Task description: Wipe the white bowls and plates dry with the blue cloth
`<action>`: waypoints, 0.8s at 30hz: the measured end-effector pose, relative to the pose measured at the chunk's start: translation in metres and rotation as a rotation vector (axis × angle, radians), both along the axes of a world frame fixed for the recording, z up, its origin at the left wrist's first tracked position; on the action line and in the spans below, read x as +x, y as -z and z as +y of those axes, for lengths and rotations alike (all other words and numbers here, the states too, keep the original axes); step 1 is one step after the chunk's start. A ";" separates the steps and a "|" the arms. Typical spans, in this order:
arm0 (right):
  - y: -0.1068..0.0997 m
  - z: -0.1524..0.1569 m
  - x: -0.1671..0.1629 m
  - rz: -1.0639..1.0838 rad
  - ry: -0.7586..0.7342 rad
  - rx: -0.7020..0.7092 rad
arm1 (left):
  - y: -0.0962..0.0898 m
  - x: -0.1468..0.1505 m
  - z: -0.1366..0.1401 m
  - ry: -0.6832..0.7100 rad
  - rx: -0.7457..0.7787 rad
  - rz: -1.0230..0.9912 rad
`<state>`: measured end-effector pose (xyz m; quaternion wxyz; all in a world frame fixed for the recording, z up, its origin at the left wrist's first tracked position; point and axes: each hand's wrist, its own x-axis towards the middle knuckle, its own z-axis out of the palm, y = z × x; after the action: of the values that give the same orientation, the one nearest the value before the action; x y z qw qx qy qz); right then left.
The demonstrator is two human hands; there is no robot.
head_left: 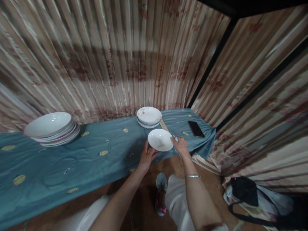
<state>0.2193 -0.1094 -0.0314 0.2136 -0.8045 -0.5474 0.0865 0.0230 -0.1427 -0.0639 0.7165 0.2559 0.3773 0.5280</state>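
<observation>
one white bowl [160,140] is seen in the head view, held up over the front edge of the table by the left hand [148,156], open side up, tilted a bit. left fingers are bent under the lower left of the bowl, thumb is laid up along its left side, so bowl is gripped between them. right hand [181,145] is kept at the right rim; its fingers are curled closed around a small pale item [176,139], too small to identify. whether the rim is pinched there too cannot be told.

just behind the bowl, a stack of floral plates [149,116] is set on the teal tablecloth [96,154]. beside that stack, on its right, a narrow tan strip [164,125] is partly hidden by the bowl. black phone [196,129] is laid flat near the right end. stack of large bowls [50,128] with reddish rims is placed well apart, at far left.

table is backed by a pleated curtain [108,64]. silver bracelet [192,175] is worn on the right wrist. dark bag [244,191] is left at lower right.
</observation>
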 end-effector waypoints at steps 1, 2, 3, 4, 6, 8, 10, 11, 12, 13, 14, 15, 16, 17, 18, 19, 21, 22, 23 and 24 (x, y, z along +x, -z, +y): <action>0.001 0.000 -0.001 -0.007 -0.006 0.002 | -0.001 0.000 0.000 0.002 0.009 -0.002; 0.001 0.000 -0.002 -0.014 -0.010 0.006 | -0.003 0.001 0.000 0.003 0.015 -0.001; 0.002 0.001 -0.002 -0.020 -0.012 0.011 | -0.004 0.001 -0.001 0.002 0.019 0.002; 0.002 0.002 -0.003 -0.027 -0.011 0.016 | -0.006 0.002 -0.001 0.004 0.021 0.008; 0.002 0.003 -0.005 -0.037 -0.004 0.024 | -0.008 0.003 -0.002 0.019 0.022 0.025; 0.001 0.003 -0.006 -0.046 0.005 0.029 | -0.010 0.004 -0.002 0.045 0.020 0.040; -0.002 0.002 -0.005 -0.053 0.012 0.033 | -0.010 0.002 -0.003 0.071 0.013 0.048; -0.004 0.000 -0.005 -0.056 0.018 0.036 | -0.010 0.001 -0.003 0.079 0.004 0.050; -0.006 -0.002 -0.003 -0.062 0.032 0.044 | -0.009 0.000 -0.003 0.081 -0.007 0.049; -0.009 -0.004 -0.001 -0.070 0.051 0.057 | -0.008 -0.003 -0.004 0.077 -0.021 0.045; -0.012 -0.008 0.001 -0.077 0.075 0.077 | -0.007 -0.005 -0.005 0.066 -0.037 0.041; -0.015 -0.011 0.004 -0.085 0.104 0.107 | -0.006 -0.009 -0.006 0.050 -0.050 0.035; -0.019 -0.014 0.006 -0.089 0.117 0.145 | -0.006 -0.013 -0.007 0.032 -0.062 0.030; -0.022 -0.018 0.007 -0.083 0.126 0.195 | -0.007 -0.018 -0.008 0.013 -0.069 0.027; -0.026 -0.021 0.007 -0.069 0.113 0.250 | -0.008 -0.024 -0.009 -0.006 -0.074 0.025; -0.029 -0.023 0.005 -0.050 0.105 0.315 | -0.010 -0.031 -0.009 -0.032 -0.075 0.024; -0.037 -0.028 -0.008 0.021 0.050 0.437 | -0.014 -0.045 -0.010 -0.101 -0.067 0.022; -0.041 -0.030 -0.018 0.071 0.001 0.479 | -0.016 -0.053 -0.010 -0.142 -0.059 0.020; -0.044 -0.032 -0.030 0.126 -0.064 0.510 | -0.018 -0.062 -0.010 -0.186 -0.052 0.018; -0.047 -0.034 -0.045 0.186 -0.142 0.520 | -0.020 -0.070 -0.010 -0.229 -0.043 0.014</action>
<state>0.1739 -0.1433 0.0154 0.4552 -0.6712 -0.5842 0.0313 -0.0470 -0.1527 -0.0443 0.6542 0.1992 0.4202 0.5964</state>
